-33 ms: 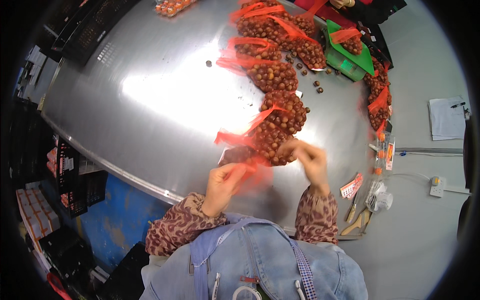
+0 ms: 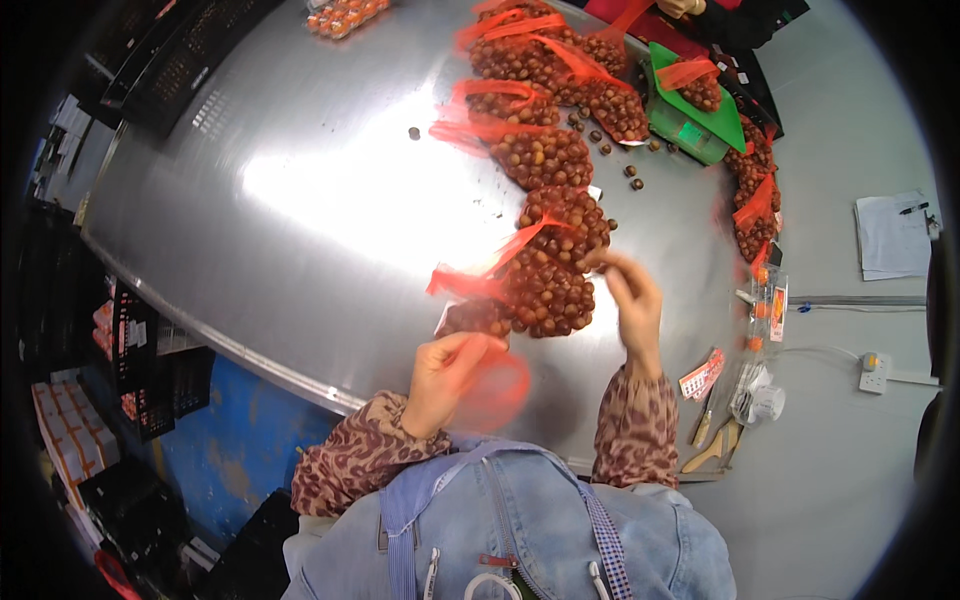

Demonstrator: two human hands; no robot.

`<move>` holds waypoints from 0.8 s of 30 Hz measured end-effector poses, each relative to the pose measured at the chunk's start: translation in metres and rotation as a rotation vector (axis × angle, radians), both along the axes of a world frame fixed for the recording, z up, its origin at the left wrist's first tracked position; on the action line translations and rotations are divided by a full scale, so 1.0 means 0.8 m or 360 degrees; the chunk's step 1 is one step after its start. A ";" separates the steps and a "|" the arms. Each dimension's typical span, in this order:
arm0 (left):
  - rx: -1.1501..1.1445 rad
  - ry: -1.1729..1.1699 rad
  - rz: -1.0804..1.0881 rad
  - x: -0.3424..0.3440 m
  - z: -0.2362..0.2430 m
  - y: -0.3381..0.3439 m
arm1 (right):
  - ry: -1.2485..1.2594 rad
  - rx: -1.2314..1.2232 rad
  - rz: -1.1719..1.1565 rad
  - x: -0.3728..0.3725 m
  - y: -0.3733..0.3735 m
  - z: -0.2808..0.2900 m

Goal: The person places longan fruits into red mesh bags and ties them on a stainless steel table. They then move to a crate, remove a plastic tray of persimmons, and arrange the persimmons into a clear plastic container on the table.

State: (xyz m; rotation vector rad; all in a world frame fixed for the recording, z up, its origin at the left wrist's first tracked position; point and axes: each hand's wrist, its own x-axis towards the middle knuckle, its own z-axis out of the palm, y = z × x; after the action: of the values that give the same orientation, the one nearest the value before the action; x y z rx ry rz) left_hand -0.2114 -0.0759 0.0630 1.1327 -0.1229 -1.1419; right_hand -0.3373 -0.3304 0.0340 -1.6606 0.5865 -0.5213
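Note:
My left hand (image 2: 440,378) is closed in a pinch on the loose red mesh of a net bag (image 2: 490,390), which hangs toward my body. That bag's filled part (image 2: 475,318), holding round reddish-brown nuts or fruits, lies just beyond my fingers. A fuller net bag (image 2: 550,295) of the same round things lies beside it, and another (image 2: 575,222) sits farther off. My right hand (image 2: 635,295) is at the right edge of these bags, fingers bent and fingertips together against the nuts or fruits; what is between them is too small to make out.
More filled net bags (image 2: 545,155) line the metal table (image 2: 300,250) toward the far side. A green scale (image 2: 695,130) bears one bag. Loose round pieces (image 2: 632,172) lie near it. Brushes (image 2: 712,448) are at the right edge; another person's hand (image 2: 680,6) shows at the far right.
My right hand has moved slightly away from me, along the bags' right edge. The loose red mesh at my left hand has swung toward my body.

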 end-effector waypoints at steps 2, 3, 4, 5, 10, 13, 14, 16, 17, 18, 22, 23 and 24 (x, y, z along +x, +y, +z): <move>0.0074 -0.0050 0.0002 0.004 -0.005 -0.003 | -0.0070 -0.0236 -0.0575 0.017 -0.076 -0.061; 0.0097 -0.0052 -0.0012 0.005 -0.008 -0.005 | 0.0118 -0.0352 -0.0770 0.021 -0.114 -0.089; 0.0119 -0.0054 -0.0026 0.006 -0.010 -0.007 | 0.0198 -0.0529 -0.0807 0.025 -0.144 -0.117; 0.0148 -0.0042 -0.0066 0.008 -0.012 -0.009 | 0.0330 -0.0653 -0.0900 0.030 -0.171 -0.140; 0.0177 -0.0379 0.0028 0.014 -0.026 -0.028 | 0.0458 -0.0912 -0.0667 0.101 -0.255 -0.191; 0.0480 -0.0077 -0.0137 0.026 -0.035 -0.033 | 0.0261 -0.1257 -0.0425 0.171 -0.269 -0.201; 0.0339 -0.0106 -0.0134 0.029 -0.038 -0.035 | 0.0201 -0.1235 -0.0322 0.191 -0.275 -0.200; 0.0319 -0.0105 -0.0140 0.032 -0.045 -0.039 | 0.0183 -0.1388 -0.0174 0.224 -0.286 -0.198; 0.0368 -0.0010 -0.0163 0.034 -0.048 -0.041 | 0.0186 -0.1464 -0.0110 0.240 -0.292 -0.196; 0.0368 -0.0001 -0.0139 0.035 -0.051 -0.043 | 0.0208 -0.1467 -0.0133 0.255 -0.297 -0.194; 0.0424 0.0022 -0.0117 0.036 -0.062 -0.053 | 0.0371 -0.1467 -0.0283 0.295 -0.310 -0.195; 0.0451 -0.0002 -0.0113 0.036 -0.064 -0.056 | 0.0394 -0.1511 -0.0312 0.303 -0.315 -0.195; 0.0403 -0.0056 -0.0094 0.037 -0.066 -0.058 | 0.0470 -0.1520 -0.0344 0.309 -0.319 -0.195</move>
State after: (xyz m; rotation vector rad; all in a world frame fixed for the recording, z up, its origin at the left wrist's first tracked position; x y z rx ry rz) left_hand -0.1819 -0.1223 0.0101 1.3814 -0.0397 -1.2144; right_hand -0.0901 -0.5857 -0.1223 -2.6249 0.8034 -0.7907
